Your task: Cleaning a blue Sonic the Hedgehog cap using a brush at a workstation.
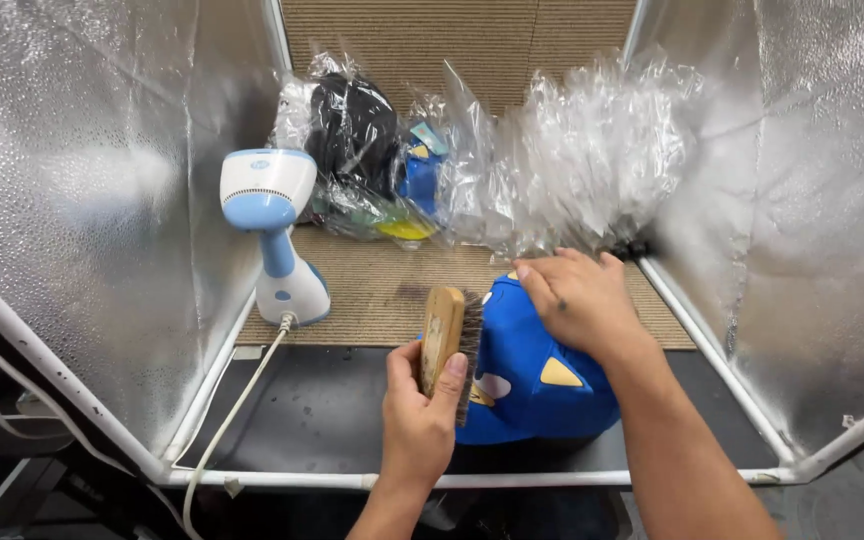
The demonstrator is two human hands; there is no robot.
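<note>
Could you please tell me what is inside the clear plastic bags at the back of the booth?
The left plastic bags show a black cap and something blue with yellow beneath. The crumpled right bags glare too much to tell.

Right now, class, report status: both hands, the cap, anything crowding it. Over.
Left hand grips wooden brush, bristles against blue cap. Right hand presses on cap's crown. Steamer stands apart at left; plastic bags behind, not touching.

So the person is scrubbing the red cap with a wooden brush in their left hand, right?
Not quite: the cap is blue, not red, with yellow and white patches. The head view shows the left hand holding the wooden brush against it, while the right hand rests on top of the cap.
</note>
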